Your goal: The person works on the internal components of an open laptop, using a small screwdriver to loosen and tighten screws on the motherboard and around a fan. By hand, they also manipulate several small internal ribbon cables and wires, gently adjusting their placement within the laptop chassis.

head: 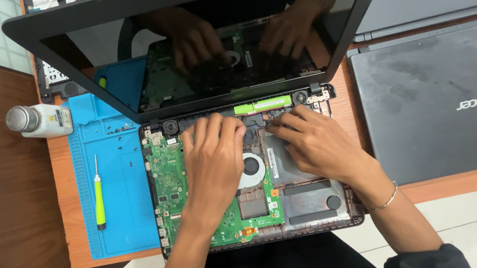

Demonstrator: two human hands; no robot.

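Green circuit board [172, 179], exposed in the opened laptop base [323, 218], which lies on the table [67, 206] at centre of the head view, half on a blue work mat [116, 187].

Head view, hands: your left hand [215, 155] rests flat on the board, fingers spread and clamped on nothing. Your right hand [313, 142] presses its fingertips [277, 127] just below the hinge line; whether they pinch anything there, you cannot tell.

Head view, orientation: the base's long axis runs left to right. Its hinge edge points away from you, with the black screen [207, 33] tilted up and back.

Head view, hazards:
- Your left palm bears on bare components beside the fan [252, 168]; pressure there could, in my judgement, crack solder or bend a part.
- Loose screws [118, 129] on the mat could roll off if nudged.
- A white bottle [40, 120] lies on its side near the mat and could roll.
- A green-handled screwdriver [98, 198] lies apart, to the left.
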